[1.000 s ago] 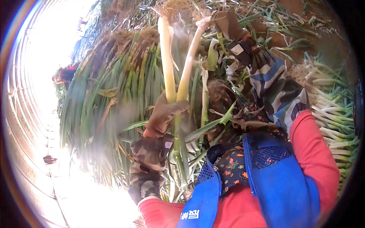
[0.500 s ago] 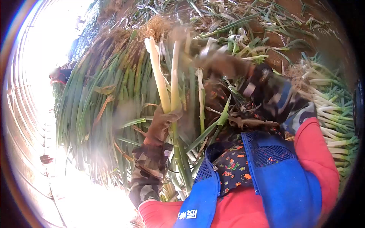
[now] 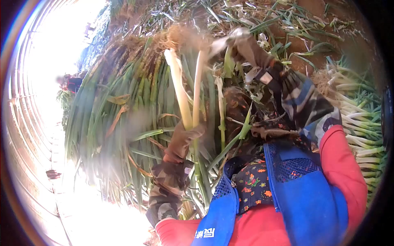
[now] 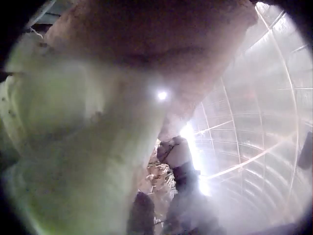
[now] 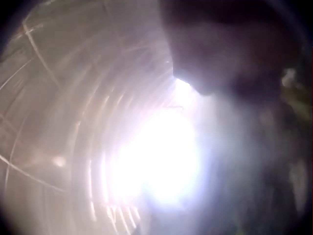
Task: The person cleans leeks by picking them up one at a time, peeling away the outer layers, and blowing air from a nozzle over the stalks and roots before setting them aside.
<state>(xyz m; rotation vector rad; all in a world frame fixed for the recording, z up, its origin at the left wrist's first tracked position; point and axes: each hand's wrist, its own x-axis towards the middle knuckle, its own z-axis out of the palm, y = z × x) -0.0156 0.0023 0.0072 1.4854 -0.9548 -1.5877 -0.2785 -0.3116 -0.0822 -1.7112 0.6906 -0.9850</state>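
Note:
My left hand (image 3: 186, 139), in a brown glove, grips two leeks (image 3: 179, 88) around their lower white shafts. Their roots (image 3: 174, 37) point up and away, while the green leaves hang below the hand toward the vest. Close to the root end of the right-hand leek, my gloved right hand (image 3: 249, 48) pinches a pale, blurred strip of leek skin (image 3: 223, 43). In the left wrist view, a pale green leek shaft (image 4: 98, 166) fills the left side beneath the brown glove (image 4: 161, 34). The right wrist view is mostly glare, with the dark glove (image 5: 225, 44) at the top.
A thick heap of unpeeled leeks (image 3: 119, 94) lies to the left, roots away from me. Peeled leeks (image 3: 357, 123) are stacked along the right. Leaf scraps (image 3: 303, 41) litter the soil ahead. Ribbed greenhouse walling (image 3: 26, 135) curves along the far left.
The right hand swung down from the leek's root end in a blur, then came back up with a pale strip at its fingers. The left hand's leeks lowered slightly and shifted a little.

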